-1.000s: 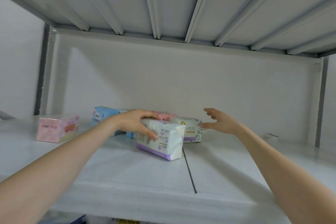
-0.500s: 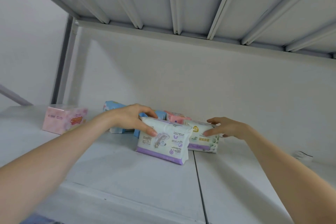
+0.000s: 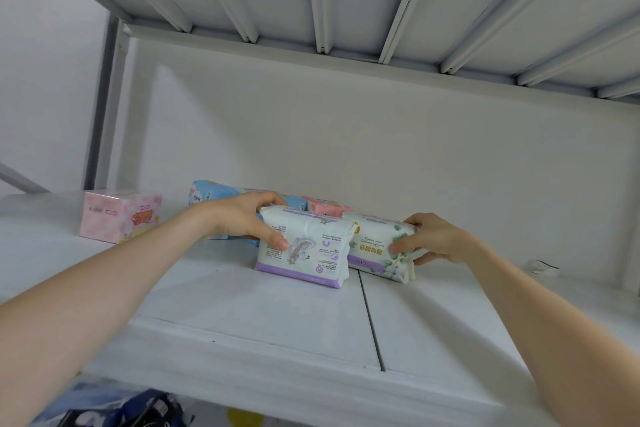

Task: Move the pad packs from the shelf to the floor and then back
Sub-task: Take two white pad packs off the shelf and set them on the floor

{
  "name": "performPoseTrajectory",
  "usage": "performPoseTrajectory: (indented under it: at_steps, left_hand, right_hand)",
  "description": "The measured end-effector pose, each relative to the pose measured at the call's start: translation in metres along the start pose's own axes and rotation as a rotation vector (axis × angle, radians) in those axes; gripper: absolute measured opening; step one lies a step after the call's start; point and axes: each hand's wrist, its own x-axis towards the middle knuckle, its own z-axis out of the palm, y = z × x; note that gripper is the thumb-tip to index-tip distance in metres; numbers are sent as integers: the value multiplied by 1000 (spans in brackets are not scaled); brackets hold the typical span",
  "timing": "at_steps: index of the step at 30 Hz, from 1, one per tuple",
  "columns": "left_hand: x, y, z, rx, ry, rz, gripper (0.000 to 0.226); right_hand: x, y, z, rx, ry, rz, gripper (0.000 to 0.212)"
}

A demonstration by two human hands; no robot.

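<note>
Head view: left hand (image 3: 242,218) grips purple pack (image 3: 308,250), a soft white wrap with a purple bottom band, thumb on front, fingers over top. Right hand (image 3: 436,239) pinches green pack (image 3: 377,246), white with leaf print. Both stand upright, touching, on shelf (image 3: 242,315).

On white metal shelf (image 3: 277,319): purple-edged white plastic pack (image 3: 304,253) in left hand (image 3: 239,218); leaf-printed white plastic pack (image 3: 375,246) just right, in right hand (image 3: 438,239); blue plastic pack (image 3: 211,191) behind left hand.
</note>
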Motion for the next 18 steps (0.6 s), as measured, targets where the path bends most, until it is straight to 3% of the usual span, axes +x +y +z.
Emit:
performPoseTrajectory:
  at_steps: [5, 9, 14, 18]
  left_hand:
    - [-16, 4, 3, -31, 63, 33, 58]
    - [-34, 6, 6, -71, 147, 58, 57]
    - [-56, 12, 4, -89, 228, 49, 59]
    - [-72, 18, 1, -134, 261, 61, 60]
  right_hand:
    - [-28, -2, 9, 104, 116, 20, 58]
    - [-53, -5, 17, 236, 197, 17, 52]
    - [-86, -12, 20, 406, 316, -5, 62]
    - [-112, -20, 21, 473, 366, -29, 58]
